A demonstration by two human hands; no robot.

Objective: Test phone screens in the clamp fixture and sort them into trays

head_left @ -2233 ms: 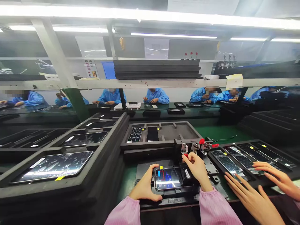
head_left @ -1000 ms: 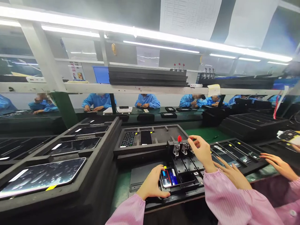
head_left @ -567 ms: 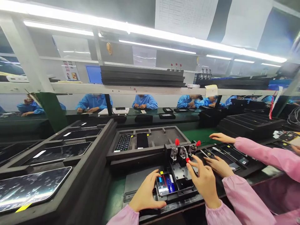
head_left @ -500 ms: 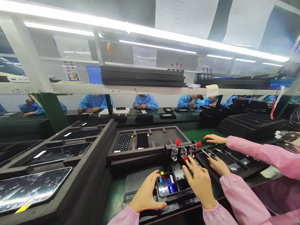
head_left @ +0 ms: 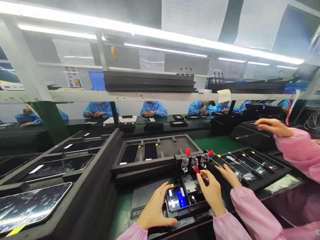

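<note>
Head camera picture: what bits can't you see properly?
In the head view:
- Lit phone: right part hidden by metal plate and right hand.
- Nearest left phone: cut off by left edge.
- Hanging paper: print too small to read, top cut off.
- Middle far worker: anything in hands too small.
</note>
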